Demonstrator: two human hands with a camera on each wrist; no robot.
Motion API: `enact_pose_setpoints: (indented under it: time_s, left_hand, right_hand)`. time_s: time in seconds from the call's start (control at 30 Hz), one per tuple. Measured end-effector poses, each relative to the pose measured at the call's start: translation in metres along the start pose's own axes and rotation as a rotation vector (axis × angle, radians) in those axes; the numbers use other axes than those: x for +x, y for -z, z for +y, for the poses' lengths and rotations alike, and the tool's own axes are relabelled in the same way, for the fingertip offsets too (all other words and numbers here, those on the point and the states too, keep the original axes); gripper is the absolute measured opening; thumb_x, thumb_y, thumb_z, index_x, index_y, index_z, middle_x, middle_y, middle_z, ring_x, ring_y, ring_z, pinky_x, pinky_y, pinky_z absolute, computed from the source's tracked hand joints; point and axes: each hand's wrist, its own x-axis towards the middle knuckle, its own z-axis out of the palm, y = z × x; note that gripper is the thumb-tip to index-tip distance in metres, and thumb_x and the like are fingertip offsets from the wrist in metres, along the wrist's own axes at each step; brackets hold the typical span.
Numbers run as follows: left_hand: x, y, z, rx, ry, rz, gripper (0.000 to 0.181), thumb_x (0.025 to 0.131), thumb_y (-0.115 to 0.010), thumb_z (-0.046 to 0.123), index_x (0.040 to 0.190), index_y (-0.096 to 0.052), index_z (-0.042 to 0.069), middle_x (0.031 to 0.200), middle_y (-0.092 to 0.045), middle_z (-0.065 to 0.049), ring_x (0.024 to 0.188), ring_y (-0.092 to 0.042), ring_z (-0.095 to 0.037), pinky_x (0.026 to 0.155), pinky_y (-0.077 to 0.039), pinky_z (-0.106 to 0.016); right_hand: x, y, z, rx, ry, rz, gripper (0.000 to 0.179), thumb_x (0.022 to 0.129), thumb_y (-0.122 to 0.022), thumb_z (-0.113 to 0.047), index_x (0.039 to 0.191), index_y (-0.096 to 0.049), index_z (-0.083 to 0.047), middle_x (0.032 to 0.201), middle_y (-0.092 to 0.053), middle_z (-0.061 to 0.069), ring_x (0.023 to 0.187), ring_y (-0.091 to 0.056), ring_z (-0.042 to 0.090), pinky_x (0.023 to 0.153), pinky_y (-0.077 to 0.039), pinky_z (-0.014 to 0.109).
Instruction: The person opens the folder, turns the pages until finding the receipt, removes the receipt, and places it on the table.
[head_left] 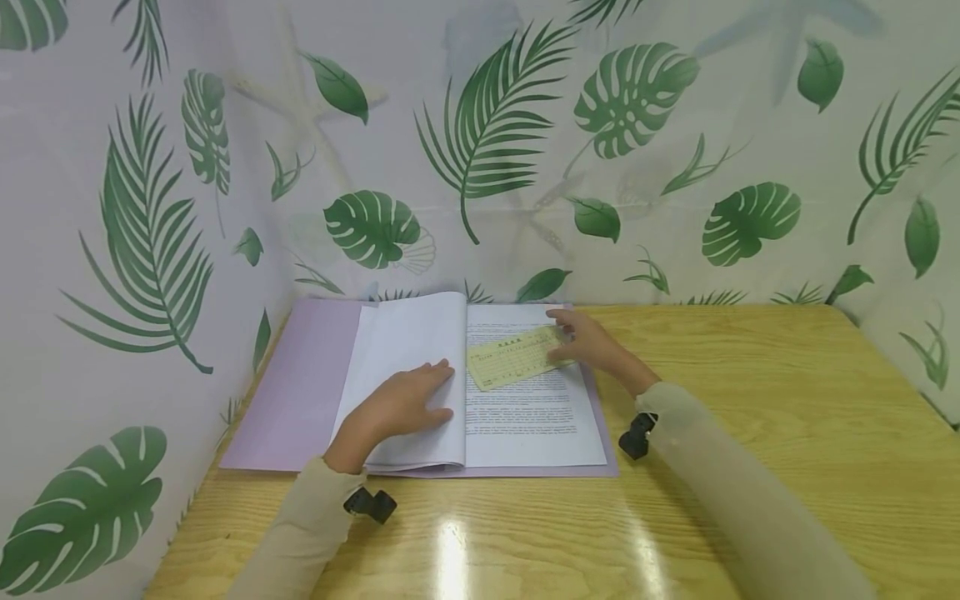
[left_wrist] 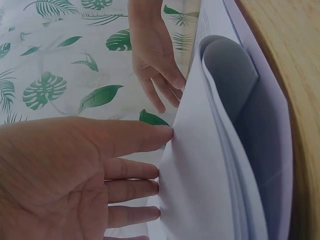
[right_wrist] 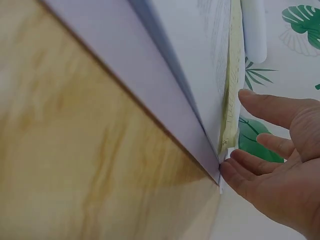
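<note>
A lilac folder (head_left: 300, 383) lies spread on the table with a stack of white sheets in it. The turned-over sheets (head_left: 408, 333) on the left are blank on top and curl at the fold. My left hand (head_left: 397, 404) rests on them, its fingertips touching the paper (left_wrist: 195, 165) in the left wrist view. On the printed page (head_left: 525, 450) to the right lies a pale yellow form slip (head_left: 510, 362), tilted. My right hand (head_left: 592, 343) is over the slip's right end, thumb and fingers apart; in the right wrist view its fingertips (right_wrist: 232, 167) reach the folder's edge.
A wood-grain table (head_left: 750, 417) extends to the right and in front of the folder. Behind and to the left stands a white wall covering (head_left: 525, 267) printed with green leaves. Small black devices (head_left: 636, 437) sit at both sleeve cuffs.
</note>
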Motion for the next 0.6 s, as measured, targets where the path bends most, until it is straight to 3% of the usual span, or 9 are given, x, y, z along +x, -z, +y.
enact_pose_setpoints:
  time_s: [0.2, 0.4, 0.6]
  left_hand:
    - [0.0013, -0.0014, -0.0001, -0.009, 0.014, -0.007, 0.069, 0.098, -0.068, 0.029, 0.156, -0.039, 0.004, 0.164, -0.035, -0.014, 0.152, -0.035, -0.033, 0.126, -0.031, -0.046]
    - [0.0016, -0.0013, -0.0001, -0.017, 0.022, -0.013, 0.07, 0.098, -0.068, 0.03, 0.157, -0.038, 0.005, 0.165, -0.034, -0.013, 0.152, -0.035, -0.032, 0.126, -0.03, -0.045]
    - [0.001, -0.002, -0.0015, -0.033, 0.014, -0.011, 0.07, 0.098, -0.068, 0.029, 0.157, -0.038, 0.004, 0.165, -0.034, -0.014, 0.153, -0.034, -0.032, 0.126, -0.03, -0.045]
  right_hand:
    - [0.0033, -0.0053, -0.0006, -0.042, -0.021, -0.007, 0.083, 0.083, -0.081, -0.006, 0.155, -0.038, 0.0, 0.155, -0.04, 0.032, 0.146, -0.037, 0.048, 0.122, -0.032, 0.059]
    - [0.0058, -0.0068, -0.0044, -0.094, -0.026, -0.003, 0.081, 0.082, -0.082, -0.005, 0.152, -0.041, 0.003, 0.144, -0.05, 0.034, 0.137, -0.047, 0.047, 0.119, -0.037, 0.058]
    - [0.0076, -0.0064, -0.0065, -0.108, -0.05, -0.021, 0.08, 0.084, -0.081, -0.006, 0.152, -0.041, 0.003, 0.145, -0.049, 0.033, 0.136, -0.047, 0.047, 0.117, -0.04, 0.058]
